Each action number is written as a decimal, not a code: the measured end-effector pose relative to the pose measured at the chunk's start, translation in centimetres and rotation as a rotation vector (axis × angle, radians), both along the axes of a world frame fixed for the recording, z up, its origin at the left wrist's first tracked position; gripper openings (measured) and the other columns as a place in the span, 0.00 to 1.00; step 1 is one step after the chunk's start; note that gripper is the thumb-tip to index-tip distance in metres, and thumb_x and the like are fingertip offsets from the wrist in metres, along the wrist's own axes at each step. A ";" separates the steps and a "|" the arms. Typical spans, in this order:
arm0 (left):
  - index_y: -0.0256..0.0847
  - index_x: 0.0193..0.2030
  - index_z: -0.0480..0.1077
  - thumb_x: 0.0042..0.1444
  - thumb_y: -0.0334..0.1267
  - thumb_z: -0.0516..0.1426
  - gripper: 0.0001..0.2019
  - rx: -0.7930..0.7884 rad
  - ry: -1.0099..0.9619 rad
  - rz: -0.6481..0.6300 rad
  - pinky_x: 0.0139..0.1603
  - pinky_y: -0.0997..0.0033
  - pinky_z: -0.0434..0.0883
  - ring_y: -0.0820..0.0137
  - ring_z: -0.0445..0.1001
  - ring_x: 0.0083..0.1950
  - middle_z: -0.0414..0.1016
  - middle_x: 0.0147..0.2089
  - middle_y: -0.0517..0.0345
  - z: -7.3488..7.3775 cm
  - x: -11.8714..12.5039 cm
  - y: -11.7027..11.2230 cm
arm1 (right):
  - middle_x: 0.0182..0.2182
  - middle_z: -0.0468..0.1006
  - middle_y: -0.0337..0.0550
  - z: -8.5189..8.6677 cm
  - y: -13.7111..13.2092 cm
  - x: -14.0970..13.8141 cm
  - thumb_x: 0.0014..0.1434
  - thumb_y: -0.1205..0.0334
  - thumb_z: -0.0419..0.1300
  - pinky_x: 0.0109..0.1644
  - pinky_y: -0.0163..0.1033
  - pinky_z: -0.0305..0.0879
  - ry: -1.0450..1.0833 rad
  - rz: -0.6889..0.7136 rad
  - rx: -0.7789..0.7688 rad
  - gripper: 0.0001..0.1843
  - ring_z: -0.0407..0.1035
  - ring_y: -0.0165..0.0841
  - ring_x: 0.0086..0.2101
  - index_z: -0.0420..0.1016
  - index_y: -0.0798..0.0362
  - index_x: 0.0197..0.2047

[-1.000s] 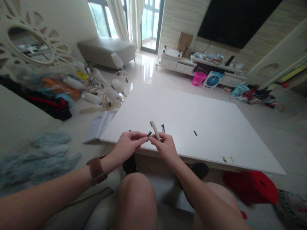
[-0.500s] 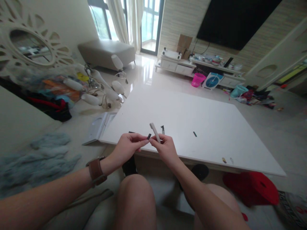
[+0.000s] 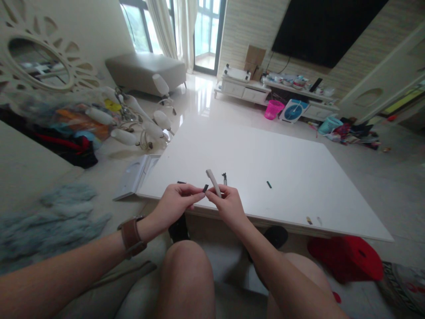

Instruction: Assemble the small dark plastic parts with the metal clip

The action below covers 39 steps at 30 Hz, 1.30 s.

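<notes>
My left hand [image 3: 177, 200] pinches a small black rectangular piece [image 3: 206, 188] between thumb and fingertips, over the near edge of the white table [image 3: 249, 155]. Close beside it, my right hand [image 3: 229, 204] is closed around a slim pale grey handle-like tool [image 3: 213, 180] whose narrow ridged end points up and away. The right thumb tip meets the black piece, or nearly so. Behind the right hand lies a small dark jointed part [image 3: 225, 178]. Another dark strip [image 3: 181, 182] is partly hidden behind my left hand.
On the table lie a short dark green strip [image 3: 269, 184], a small yellow-brown piece [image 3: 309, 220] and a clear piece [image 3: 319, 220]. An open white box [image 3: 133, 175] is at the left edge. A lamp fixture [image 3: 151, 128] and a red bag-like item [image 3: 352, 259] flank the table.
The view has shifted slightly. Both hands keep the same grip and nearly the same position.
</notes>
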<state>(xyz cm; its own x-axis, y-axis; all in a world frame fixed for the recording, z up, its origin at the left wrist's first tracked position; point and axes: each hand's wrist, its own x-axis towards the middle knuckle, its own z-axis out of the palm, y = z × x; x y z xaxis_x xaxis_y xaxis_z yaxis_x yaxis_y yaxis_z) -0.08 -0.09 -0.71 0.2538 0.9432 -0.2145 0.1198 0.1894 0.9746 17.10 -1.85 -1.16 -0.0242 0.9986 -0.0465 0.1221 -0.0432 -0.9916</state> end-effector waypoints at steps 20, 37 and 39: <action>0.39 0.37 0.83 0.50 0.47 0.66 0.13 0.009 0.001 -0.023 0.27 0.75 0.67 0.72 0.70 0.29 0.81 0.33 0.53 0.2 -0.1 -0.1 | 0.23 0.71 0.37 -0.2 -0.1 0.0 0.55 0.56 0.64 0.29 0.35 0.53 -0.007 0.002 -0.006 0.11 0.59 0.28 0.25 0.78 0.55 0.29; 0.38 0.38 0.82 0.50 0.48 0.66 0.15 0.000 0.018 -0.026 0.27 0.74 0.67 0.71 0.71 0.30 0.81 0.34 0.52 0.2 -0.1 -0.1 | 0.22 0.70 0.37 0.0 0.0 0.0 0.54 0.55 0.64 0.30 0.35 0.53 -0.029 -0.006 -0.016 0.12 0.59 0.29 0.25 0.78 0.55 0.28; 0.38 0.37 0.82 0.50 0.48 0.66 0.15 -0.003 0.012 -0.028 0.26 0.74 0.67 0.71 0.71 0.30 0.81 0.34 0.52 0.2 -0.1 -0.1 | 0.22 0.70 0.37 0.0 0.0 0.0 0.54 0.55 0.64 0.29 0.35 0.53 -0.028 -0.008 -0.020 0.12 0.58 0.28 0.25 0.78 0.55 0.28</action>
<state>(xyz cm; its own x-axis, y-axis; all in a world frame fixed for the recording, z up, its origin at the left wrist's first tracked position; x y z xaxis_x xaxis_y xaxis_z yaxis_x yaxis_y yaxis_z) -0.16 -0.16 -0.56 0.2773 0.9350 -0.2209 0.1371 0.1891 0.9723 17.11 -1.89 -1.20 -0.0146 0.9976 -0.0674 0.1490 -0.0645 -0.9867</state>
